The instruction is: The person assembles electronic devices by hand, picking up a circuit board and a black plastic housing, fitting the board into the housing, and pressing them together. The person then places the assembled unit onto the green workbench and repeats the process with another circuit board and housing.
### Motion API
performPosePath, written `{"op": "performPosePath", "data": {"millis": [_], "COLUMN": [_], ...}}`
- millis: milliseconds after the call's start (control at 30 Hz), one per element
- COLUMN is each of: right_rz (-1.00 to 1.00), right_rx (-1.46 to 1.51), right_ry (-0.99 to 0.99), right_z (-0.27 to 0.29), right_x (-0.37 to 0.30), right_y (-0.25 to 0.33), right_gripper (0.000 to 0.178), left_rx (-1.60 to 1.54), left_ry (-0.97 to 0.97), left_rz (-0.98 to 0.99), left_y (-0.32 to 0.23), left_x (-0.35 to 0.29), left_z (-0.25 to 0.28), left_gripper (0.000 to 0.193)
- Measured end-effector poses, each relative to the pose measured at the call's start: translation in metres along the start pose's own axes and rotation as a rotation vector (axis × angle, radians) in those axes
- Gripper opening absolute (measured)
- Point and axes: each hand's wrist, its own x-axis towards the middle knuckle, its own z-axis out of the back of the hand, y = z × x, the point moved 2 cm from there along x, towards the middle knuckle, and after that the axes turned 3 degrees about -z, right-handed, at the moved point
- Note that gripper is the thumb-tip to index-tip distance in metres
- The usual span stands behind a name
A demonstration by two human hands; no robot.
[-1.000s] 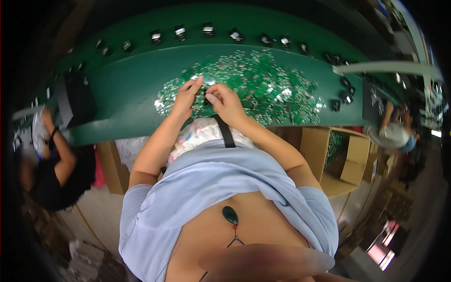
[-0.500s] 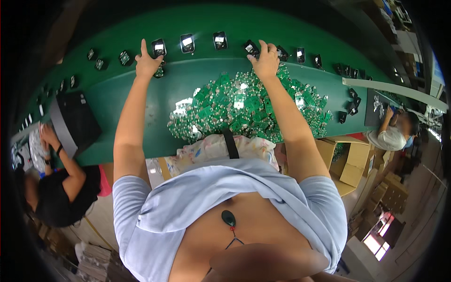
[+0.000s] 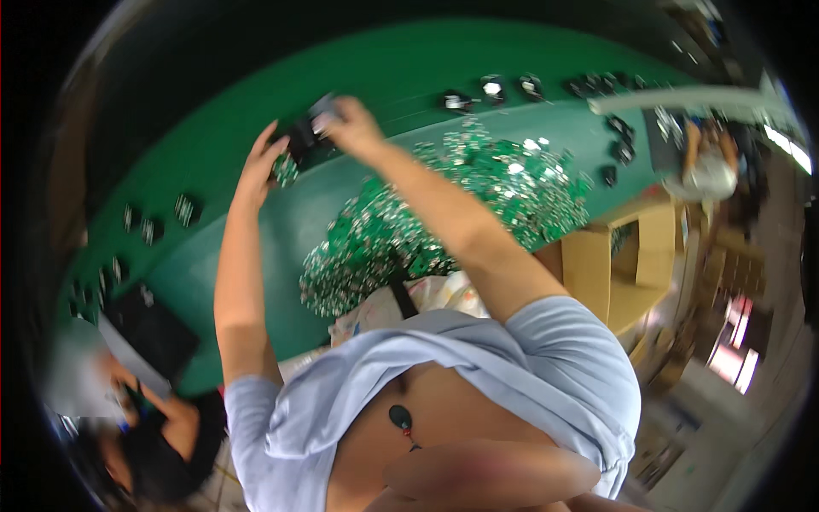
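My left hand point(image 3: 260, 162) has its index finger and thumb stretched out and apart, against the near left side of a group of black cases point(image 3: 300, 141). A small green circuit-board piece point(image 3: 286, 170) is just below its thumb. From the right, my right hand point(image 3: 354, 130) curls its fingers round a black case point(image 3: 322, 109) at the other end of this group. Motion smears the cases, so I cannot tell how many there are. Below my right forearm spreads a large heap of small green circuit boards point(image 3: 367, 230).
More black cases point(image 3: 492, 88) line the green bench point(image 3: 401, 77) to the right, and board-filled ones point(image 3: 188, 210) lie at left. A black box point(image 3: 152, 328) stands at the left edge. Co-workers sit at both ends. An open cardboard box point(image 3: 589, 273) is at lower right.
My right hand has swept left, close to my left hand, and the cases that stood spaced out are now bunched between them. The whole view has turned, tilting the bench.
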Motion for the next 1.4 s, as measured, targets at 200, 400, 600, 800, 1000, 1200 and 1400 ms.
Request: {"op": "performPosePath", "data": {"millis": [200,400,600,800,1000,1200,1400], "right_rz": [-0.114,-0.047,0.118,-0.184,-0.296,-0.347,-0.144], "right_rx": [0.028,0.235,0.437,0.486,-0.375,-0.73,-1.045], "right_ry": [-0.14,-0.353,-0.667,-0.672,-0.757,-0.519,-0.471], "right_z": [-0.005,0.092,0.279,0.472,0.607,0.63,0.604], "right_x": [-0.012,-0.047,-0.071,-0.086,-0.075,-0.078,-0.074], "right_y": [-0.012,-0.014,-0.039,-0.069,-0.15,-0.123,-0.066], "right_gripper": [0.056,0.053,0.045,0.052,0.057,0.057,0.053], "left_rx": [-0.213,-0.082,0.026,-0.09,0.081,0.311,0.689], "left_ry": [0.045,0.196,0.478,0.61,0.541,0.464,0.347], "left_rz": [0.068,-0.012,-0.128,0.137,0.229,0.179,-0.134], "left_y": [-0.003,-0.038,-0.052,-0.013,0.01,0.006,-0.016], "left_x": [-0.011,-0.038,-0.031,0.002,0.0,0.0,0.007], "left_z": [-0.054,-0.157,-0.348,-0.552,-0.693,-0.709,-0.603], "left_gripper": [0.041,0.042,0.042,0.045,0.059,0.089,0.082]}}
